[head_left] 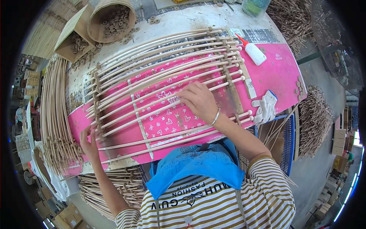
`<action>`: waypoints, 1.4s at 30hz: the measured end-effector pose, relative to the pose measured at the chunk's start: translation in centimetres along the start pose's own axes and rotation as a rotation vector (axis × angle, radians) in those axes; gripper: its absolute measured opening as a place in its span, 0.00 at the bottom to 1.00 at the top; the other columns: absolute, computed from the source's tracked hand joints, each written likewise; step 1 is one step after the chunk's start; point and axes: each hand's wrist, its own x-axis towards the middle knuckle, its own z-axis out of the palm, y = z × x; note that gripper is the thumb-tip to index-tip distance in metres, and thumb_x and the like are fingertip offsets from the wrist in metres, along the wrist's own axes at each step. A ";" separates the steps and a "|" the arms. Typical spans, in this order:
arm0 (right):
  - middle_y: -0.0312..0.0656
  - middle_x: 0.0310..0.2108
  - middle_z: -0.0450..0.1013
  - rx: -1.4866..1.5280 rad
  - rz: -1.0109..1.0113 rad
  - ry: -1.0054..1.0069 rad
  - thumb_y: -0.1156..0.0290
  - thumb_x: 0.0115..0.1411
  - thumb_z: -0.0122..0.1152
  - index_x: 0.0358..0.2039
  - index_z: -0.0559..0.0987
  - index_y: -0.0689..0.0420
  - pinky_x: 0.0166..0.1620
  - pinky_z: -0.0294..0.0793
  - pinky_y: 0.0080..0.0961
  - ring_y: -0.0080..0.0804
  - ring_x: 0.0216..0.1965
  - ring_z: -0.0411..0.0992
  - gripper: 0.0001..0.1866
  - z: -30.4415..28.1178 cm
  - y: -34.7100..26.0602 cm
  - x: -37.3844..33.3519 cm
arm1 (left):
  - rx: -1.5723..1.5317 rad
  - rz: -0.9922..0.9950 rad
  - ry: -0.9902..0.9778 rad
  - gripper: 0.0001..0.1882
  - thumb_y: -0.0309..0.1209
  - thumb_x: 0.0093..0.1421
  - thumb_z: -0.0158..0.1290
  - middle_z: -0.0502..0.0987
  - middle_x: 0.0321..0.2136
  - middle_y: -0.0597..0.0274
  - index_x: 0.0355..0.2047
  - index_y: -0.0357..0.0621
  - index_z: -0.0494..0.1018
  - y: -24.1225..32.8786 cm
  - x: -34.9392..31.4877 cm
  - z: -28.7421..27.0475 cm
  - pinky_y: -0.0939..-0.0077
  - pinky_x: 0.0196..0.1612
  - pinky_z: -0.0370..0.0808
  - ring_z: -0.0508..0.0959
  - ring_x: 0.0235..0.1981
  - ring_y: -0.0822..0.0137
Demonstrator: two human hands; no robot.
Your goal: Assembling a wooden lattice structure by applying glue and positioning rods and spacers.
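Many pale wooden rods (160,81) with round knobs at their right ends lie side by side across a pink patterned sheet. Wooden rings sit on them near both ends. Over the middle of the row, my right hand (196,100) has its fingers closed on one rod near the front of the row. My left hand (88,143) is at the rods' left ends, fingers bent together beside the rings (98,124); what they pinch is too small to make out. Two separate rods (171,144) lie nearer to me, along the table's front edge.
A round wooden tub (111,21) and an open wooden box (76,44) hold rings at the far left. Bundled rods (57,114) stand left. On the right lie a white glue bottle (254,53) with a red tip and a glove (265,108). A fan (339,45) stands beyond.
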 end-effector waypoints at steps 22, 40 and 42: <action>0.43 0.33 0.73 0.100 0.070 -0.389 0.73 0.54 0.72 0.36 0.83 0.58 0.44 0.69 0.38 0.44 0.39 0.72 0.08 -2.7 -4.9 -6.5 | -0.178 -0.516 0.461 0.15 0.27 0.69 0.58 0.77 0.34 0.63 0.56 0.41 0.79 -2.8 -14.6 -1.8 0.74 0.42 0.76 0.77 0.35 0.71; 0.47 0.36 0.74 0.259 0.249 -0.359 0.82 0.61 0.66 0.39 0.80 0.65 0.39 0.76 0.28 0.38 0.35 0.76 0.05 -3.4 -5.7 -4.9 | 0.810 -0.394 0.016 0.13 0.35 0.68 0.53 0.84 0.35 0.58 0.50 0.57 0.81 -11.6 -5.1 -4.2 0.58 0.41 0.81 0.86 0.40 0.55; 0.47 0.36 0.74 0.262 0.248 -0.354 0.82 0.61 0.66 0.39 0.80 0.65 0.39 0.76 0.28 0.38 0.35 0.76 0.06 -3.2 -5.4 -4.7 | 0.841 -0.458 -0.001 0.09 0.35 0.68 0.53 0.84 0.32 0.58 0.45 0.54 0.80 -11.8 -4.8 -4.2 0.57 0.38 0.82 0.86 0.39 0.54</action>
